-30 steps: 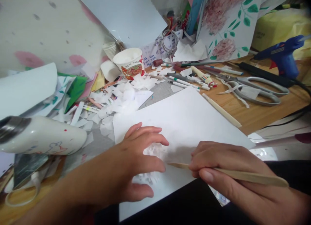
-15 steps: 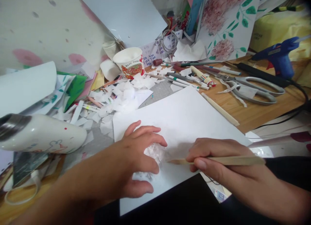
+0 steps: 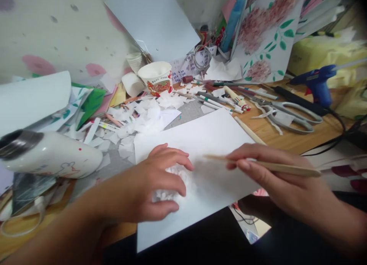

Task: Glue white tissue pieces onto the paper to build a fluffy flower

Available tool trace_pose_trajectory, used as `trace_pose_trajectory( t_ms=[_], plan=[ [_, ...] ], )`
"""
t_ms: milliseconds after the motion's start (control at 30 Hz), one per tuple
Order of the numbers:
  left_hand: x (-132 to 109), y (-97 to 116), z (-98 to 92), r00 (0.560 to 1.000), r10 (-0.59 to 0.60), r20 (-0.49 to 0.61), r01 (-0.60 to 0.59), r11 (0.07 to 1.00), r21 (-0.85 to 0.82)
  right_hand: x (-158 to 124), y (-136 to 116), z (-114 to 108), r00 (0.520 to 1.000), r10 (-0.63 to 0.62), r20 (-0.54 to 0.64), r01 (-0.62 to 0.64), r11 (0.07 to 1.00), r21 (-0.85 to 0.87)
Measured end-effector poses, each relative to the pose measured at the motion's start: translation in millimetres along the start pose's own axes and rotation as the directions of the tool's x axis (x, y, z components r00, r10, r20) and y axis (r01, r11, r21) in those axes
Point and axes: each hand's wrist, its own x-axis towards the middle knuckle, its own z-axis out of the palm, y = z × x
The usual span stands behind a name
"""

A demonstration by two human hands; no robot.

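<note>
A white board or sheet (image 3: 212, 135) lies at the centre, its near edge over a dark lap. On its left part sits a crumpled white mass (image 3: 180, 177), partly hidden by my left hand (image 3: 160, 183). The fingers of that hand are spread and curved around the mass; whether they press on it is hard to tell. My right hand (image 3: 275, 175) pinches a thin wooden stick (image 3: 289, 168) between thumb and fingers. The stick's blurred tip points left, above the sheet and to the right of the mass.
Torn paper scraps (image 3: 149, 116) surround a paper cup (image 3: 156, 78) behind the sheet. A white bottle (image 3: 57, 152) lies at left. Pens (image 3: 215, 104), scissors (image 3: 298, 114) and a blue glue gun (image 3: 319, 83) are at back right.
My right hand has lifted the stick up and away from the crumpled mass. My left hand stays around the mass, its fingers slightly shifted. The view has shifted a little.
</note>
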Motion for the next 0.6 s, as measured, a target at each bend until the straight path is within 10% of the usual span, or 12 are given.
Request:
trace_pose_trajectory(
  t_ms=[300, 600],
  plan=[
    [11, 7, 12.6, 0.999, 0.028, -0.035, -0.027, 0.999, 0.029, 9, 42, -7, 0.972, -0.138, 0.191, 0.215, 0.849, -0.482],
    [8, -1, 14.3, 0.999, -0.028, 0.022, 0.027, 0.999, 0.045, -18, 52, -100, 0.973, -0.218, -0.075, 0.117, 0.747, -0.654]
  ],
)
